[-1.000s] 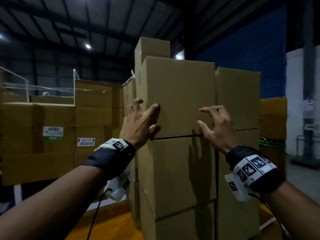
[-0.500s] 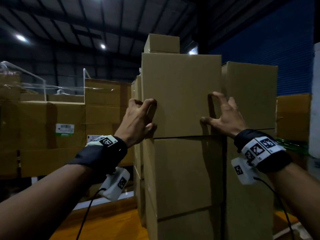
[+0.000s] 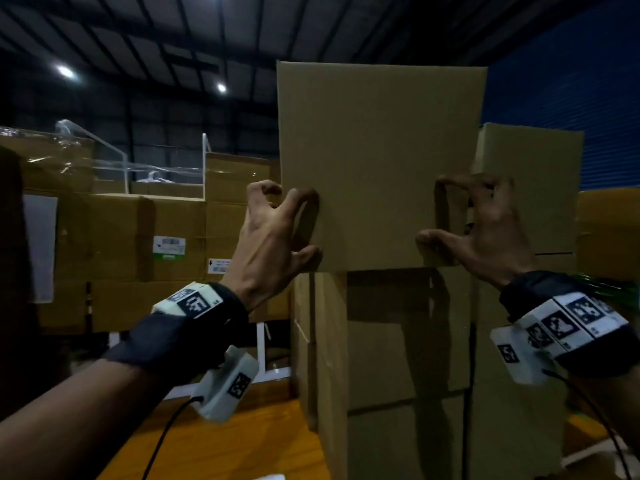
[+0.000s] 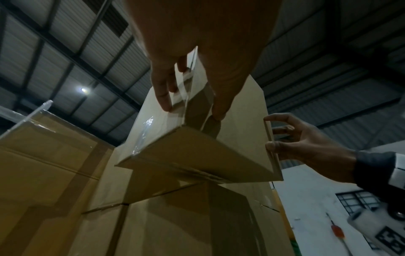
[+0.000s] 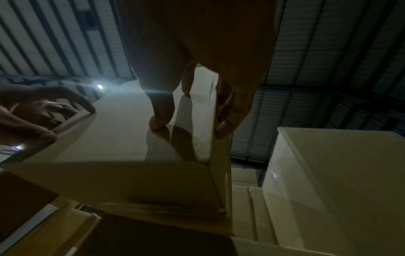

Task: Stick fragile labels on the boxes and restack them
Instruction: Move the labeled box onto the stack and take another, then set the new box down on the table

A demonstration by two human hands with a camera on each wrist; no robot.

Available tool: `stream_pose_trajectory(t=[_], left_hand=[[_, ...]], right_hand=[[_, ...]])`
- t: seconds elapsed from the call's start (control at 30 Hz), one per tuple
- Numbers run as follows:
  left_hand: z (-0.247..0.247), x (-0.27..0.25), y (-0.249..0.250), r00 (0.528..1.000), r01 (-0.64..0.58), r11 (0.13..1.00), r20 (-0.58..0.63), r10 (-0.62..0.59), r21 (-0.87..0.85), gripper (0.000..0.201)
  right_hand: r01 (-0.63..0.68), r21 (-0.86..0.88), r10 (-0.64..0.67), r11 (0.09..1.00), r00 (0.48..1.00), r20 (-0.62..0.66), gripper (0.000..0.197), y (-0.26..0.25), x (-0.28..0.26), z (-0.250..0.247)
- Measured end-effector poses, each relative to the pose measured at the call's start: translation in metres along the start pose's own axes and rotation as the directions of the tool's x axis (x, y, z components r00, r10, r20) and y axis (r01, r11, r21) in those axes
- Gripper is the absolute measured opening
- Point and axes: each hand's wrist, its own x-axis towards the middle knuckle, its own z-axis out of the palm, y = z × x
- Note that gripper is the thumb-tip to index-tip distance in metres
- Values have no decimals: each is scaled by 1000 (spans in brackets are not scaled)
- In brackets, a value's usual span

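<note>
A plain brown cardboard box (image 3: 377, 161) tops the stack of boxes (image 3: 398, 341) right in front of me. My left hand (image 3: 294, 226) grips its lower left edge, thumb on the front face and fingers curled round the side. My right hand (image 3: 457, 220) grips the lower right edge the same way. In the left wrist view the box (image 4: 197, 152) overhangs the box beneath it, with clear tape along its side. In the right wrist view the box (image 5: 131, 155) has its corner between my right fingers (image 5: 162, 119). No label is in view.
A second box stack (image 3: 530, 188) stands close on the right, just behind my right hand. Wrapped cartons with printed labels (image 3: 138, 244) fill the left background. Orange floor (image 3: 225, 445) shows at the lower left of the stack.
Both hands went from lying on the box's front face to gripping its side edges. The box now stands forward of the one beneath and looms larger in my view.
</note>
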Motion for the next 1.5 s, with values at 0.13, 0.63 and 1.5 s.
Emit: stream_pose_trajectory(t=[0.13, 0.63, 1.5], left_hand=[[-52, -33, -22, 1000, 13, 1000, -19, -13, 12, 83], [-171, -212, -160, 936, 320, 932, 95, -339, 170, 86], [30, -410, -337, 599, 526, 728, 416, -684, 440, 66]], right_hand=[[53, 42, -51, 998, 998, -27, 80, -53, -16, 10], [-4, 232, -38, 973, 984, 175, 62, -235, -125, 174], [-140, 94, 26, 986, 675, 737, 45, -177, -280, 464]])
